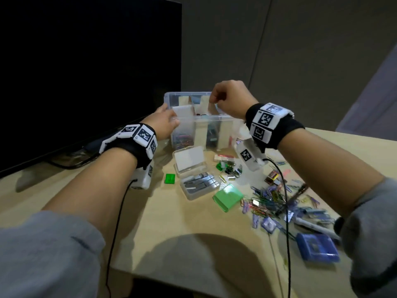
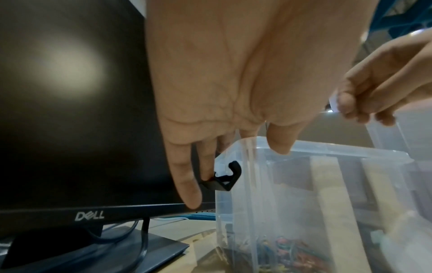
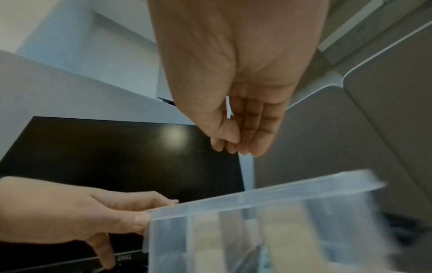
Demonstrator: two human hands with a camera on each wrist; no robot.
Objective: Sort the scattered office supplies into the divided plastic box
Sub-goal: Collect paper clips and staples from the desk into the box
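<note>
A: What is staying hidden from you here?

B: The floor of the divided plastic box (image 1: 214, 120) is mostly lying out of sight behind its cloudy walls; only a tangle of coloured clips (image 2: 290, 247) is showing low in the compartment nearest the left hand (image 1: 165, 123). The right wrist view is blurring the box's near wall, so its contents there are not readable.

A: What are the hands doing?

B: The left hand is gripping the box's left end, thumb curled over the rim, fingers reaching down the outside wall. The right hand (image 1: 228, 100) is hanging above the box's far right part with fingertips bunched. In the left wrist view it is pinching a clear plastic strip (image 2: 385, 136) that is running down toward the rim; what that strip is, I cannot tell.

A: How is the box lying?

B: Between both hands, its long axis running from the left hand to the right, opening facing up, pale dividers standing upright across it.

A: And room for moving?

B: A monitor (image 1: 86, 82) is standing close beyond the left hand. Below the right wrist, loose paper clips (image 1: 270, 201), a green case (image 1: 228, 197), a blue case (image 1: 318, 249) and an open staple box (image 1: 198, 183) are crowding the table (image 1: 182, 244). The table's near edge is lying under the forearms.
</note>
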